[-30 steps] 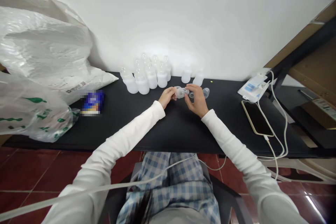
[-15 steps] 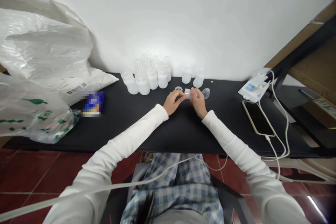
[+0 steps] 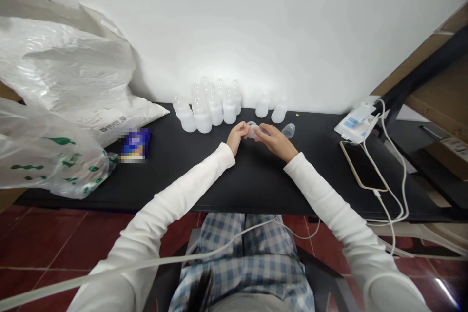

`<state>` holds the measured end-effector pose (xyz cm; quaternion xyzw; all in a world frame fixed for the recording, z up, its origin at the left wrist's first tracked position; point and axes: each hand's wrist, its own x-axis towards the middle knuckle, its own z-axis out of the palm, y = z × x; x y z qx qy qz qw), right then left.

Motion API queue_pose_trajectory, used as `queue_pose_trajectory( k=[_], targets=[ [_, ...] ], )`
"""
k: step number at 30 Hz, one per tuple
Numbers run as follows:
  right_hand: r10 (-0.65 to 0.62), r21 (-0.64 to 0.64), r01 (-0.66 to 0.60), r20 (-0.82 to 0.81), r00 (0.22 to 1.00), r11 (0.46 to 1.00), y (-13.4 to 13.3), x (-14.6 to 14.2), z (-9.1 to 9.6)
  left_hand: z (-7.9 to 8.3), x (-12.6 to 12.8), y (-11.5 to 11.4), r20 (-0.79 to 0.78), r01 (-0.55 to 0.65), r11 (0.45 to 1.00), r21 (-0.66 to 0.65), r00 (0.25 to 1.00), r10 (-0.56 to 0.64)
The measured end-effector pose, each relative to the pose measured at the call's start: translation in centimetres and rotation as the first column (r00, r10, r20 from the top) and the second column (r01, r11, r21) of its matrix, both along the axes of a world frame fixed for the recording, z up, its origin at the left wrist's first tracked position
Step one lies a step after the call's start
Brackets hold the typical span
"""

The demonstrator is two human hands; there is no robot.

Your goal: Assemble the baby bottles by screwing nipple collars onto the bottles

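Note:
Between my hands is a translucent round plastic piece point(image 3: 252, 130), which looks like a bottle collar; its details are partly hidden by fingers. My left hand point(image 3: 237, 138) pinches its left side. My right hand point(image 3: 277, 141) bends over its right side, fingertips pressed on it. A clear domed cap point(image 3: 288, 130) lies on the black table just beyond my right hand. Behind my hands stand two white bottles, the nearer one point(image 3: 279, 113) and another point(image 3: 262, 107), with faint tops. To the left is a cluster of several white bottles point(image 3: 203, 121) with clear domed caps.
On the left are a large white plastic bag point(image 3: 73, 68), a green-printed clear bag point(image 3: 54, 151) and a blurred blue packet point(image 3: 135, 145). A phone point(image 3: 362, 165) on a cable and a white box point(image 3: 356, 123) lie right. A white cable point(image 3: 204, 255) crosses my lap.
Both hands have closed in around the round piece. The ring that lay beyond my left hand now appears between my fingers. My right hand has turned flatter over it. The view shifted slightly.

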<state>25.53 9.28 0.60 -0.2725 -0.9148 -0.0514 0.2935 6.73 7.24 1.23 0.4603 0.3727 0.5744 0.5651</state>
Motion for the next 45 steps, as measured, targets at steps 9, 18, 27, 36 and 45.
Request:
queue_pose_trajectory(
  k=[9, 18, 27, 36, 45],
  targets=[
    [0.142, 0.091, -0.165, 0.222, 0.965, 0.982, -0.6, 0.6, 0.8, -0.3, -0.5, 1.1, -0.105, 0.028, 0.98, -0.198, 0.993, -0.05],
    [0.198, 0.133, -0.232, 0.232, 0.952, 0.964, -1.2, 0.1, 1.1, -0.6, -0.6, 1.7, -0.184, -0.1, 0.969, -0.226, 0.981, 0.059],
    [-0.352, 0.168, 0.407, -0.28, 0.893, 0.898, -0.1, 3.8, 1.0, -1.0, -1.0, 2.0, -0.109, -0.102, 0.98, -0.171, 0.991, 0.084],
    [-0.673, -0.145, 0.659, -0.098, 0.733, 0.738, 2.3, 4.6, -0.5, -1.2, -0.6, 1.8, -0.095, -0.093, 0.987, -0.132, 0.992, 0.081],
    [-0.644, -0.034, 0.657, -0.246, 0.725, 0.753, 1.1, 3.3, -0.2, -0.8, -0.7, 1.3, -0.096, -0.087, 0.996, -0.035, 0.992, 0.083]
  ],
)
